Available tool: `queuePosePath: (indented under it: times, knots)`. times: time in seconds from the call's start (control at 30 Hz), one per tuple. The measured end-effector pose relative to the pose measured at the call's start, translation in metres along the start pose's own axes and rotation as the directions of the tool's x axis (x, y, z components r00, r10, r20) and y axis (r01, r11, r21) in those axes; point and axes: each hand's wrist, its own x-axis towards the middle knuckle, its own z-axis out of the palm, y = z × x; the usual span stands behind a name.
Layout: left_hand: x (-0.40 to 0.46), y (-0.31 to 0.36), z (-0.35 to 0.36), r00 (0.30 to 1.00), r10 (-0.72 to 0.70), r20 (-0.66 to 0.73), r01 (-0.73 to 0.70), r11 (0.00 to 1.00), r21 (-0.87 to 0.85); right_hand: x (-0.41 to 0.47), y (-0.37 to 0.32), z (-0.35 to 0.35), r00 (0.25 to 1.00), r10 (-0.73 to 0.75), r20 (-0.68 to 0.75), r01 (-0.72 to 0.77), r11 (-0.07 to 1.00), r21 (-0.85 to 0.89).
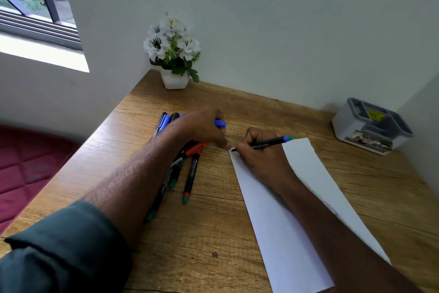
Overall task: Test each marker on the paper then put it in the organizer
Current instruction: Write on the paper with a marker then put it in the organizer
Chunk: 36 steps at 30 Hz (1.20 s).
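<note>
Head view of a wooden desk [213, 233] fitted into a wall corner. The right hand [259, 159] is gripping a black marker [268, 143] with a blue end, fingers curled round the barrel, and is setting its tip at the far left corner of the white paper [285, 233]. The paper is lying as a long strip running from mid-desk to the near edge, with bare wood showing on both of its long sides. The left hand [202, 128] is resting over a cluster of markers [187, 174] just left of the paper, its fingers curled and holding a blue cap [221, 124], one fingertip touching the desk just beside the paper's corner. The cluster is fanning out toward the desk's left edge, under the forearm. The grey organizer [370, 126] is standing at the far right, close to the walls and well apart from the hands, with open desk lying between it and the paper. A potted white flower [173, 55] is occupying the far corner.
</note>
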Motion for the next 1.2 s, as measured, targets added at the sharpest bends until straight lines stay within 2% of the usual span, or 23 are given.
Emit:
queuePosePath:
  times: [0.87, 1.03, 1.2]
  knots:
    - [-0.0016, 0.0020, -0.0002, 1.000, 0.000, 0.000, 0.000, 1.000, 0.028, -0.0001, 0.0027, -0.0015, 1.000, 0.004, -0.020, -0.005, 1.000, -0.015]
    - [-0.0012, 0.0029, 0.0000, 1.000, -0.014, 0.002, 0.014, 1.000, 0.019, -0.0018, -0.0001, -0.0037, 0.996, 0.030, -0.085, -0.029, 1.000, 0.010]
    - [-0.0021, 0.0036, 0.0001, 1.000, -0.011, -0.003, 0.012, 1.000, 0.024, -0.0015, -0.0012, -0.0027, 0.998, 0.045, -0.053, -0.046, 0.999, -0.017]
